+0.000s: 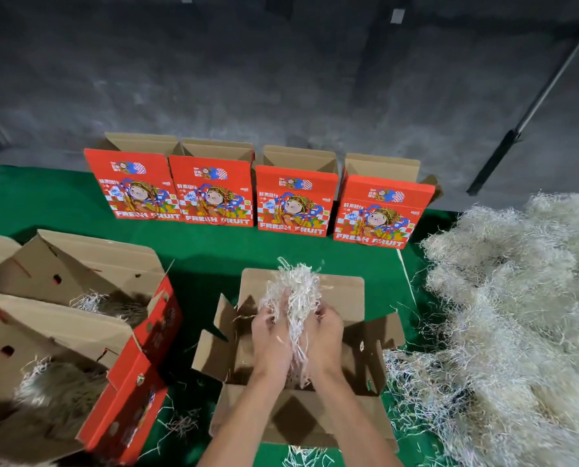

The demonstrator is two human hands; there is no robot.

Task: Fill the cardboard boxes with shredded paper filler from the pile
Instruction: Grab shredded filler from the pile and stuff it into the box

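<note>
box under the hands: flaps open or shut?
Open. The box has all its flaps folded outward, brown inside showing, and both hands, left hand and right hand, hold a clump of shredded paper over it.

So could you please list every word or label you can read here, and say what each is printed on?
"FRESH FRUIT": along the bottom of each of the four red boxes standing in the back row.
Chinese characters above each cartoon figure: too blurred to read.
Small logos near each box's top: too small to read.
Box under the hands, and side boxes: no readable text.
</note>
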